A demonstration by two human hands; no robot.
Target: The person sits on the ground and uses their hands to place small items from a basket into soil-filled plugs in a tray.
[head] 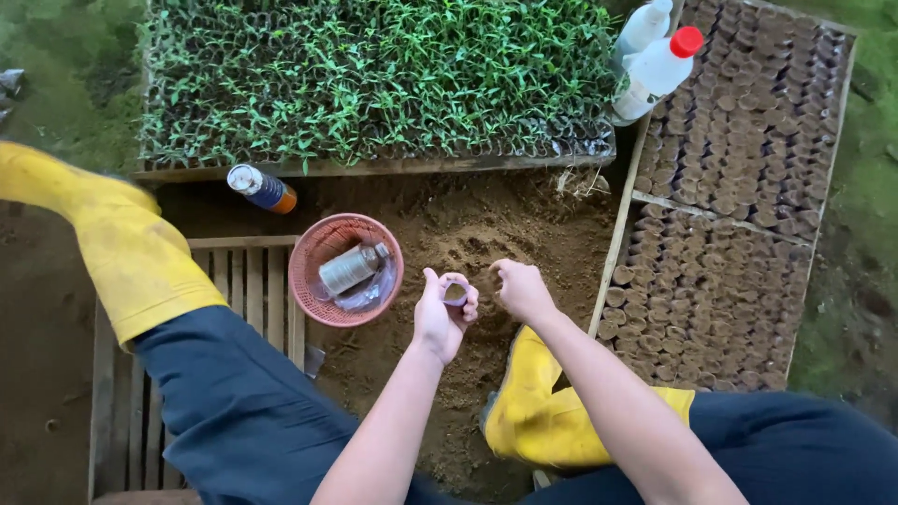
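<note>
Hands over loose soil [449,234]: our left hand [442,313] clamps a small clear plastic cup [456,294] between curled fingers; our right hand [521,290], fingers bunched together, hovers just beside it, holding nothing we can see.

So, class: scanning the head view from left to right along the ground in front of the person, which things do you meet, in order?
Small bottle with orange base → pink basket → left hand holding a small pot → right hand → tray of soil-filled pots.

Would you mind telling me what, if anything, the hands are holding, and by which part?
The left hand pinches a small soil-filled plastic sleeve pot by its sides. The right hand holds nothing visible.
</note>
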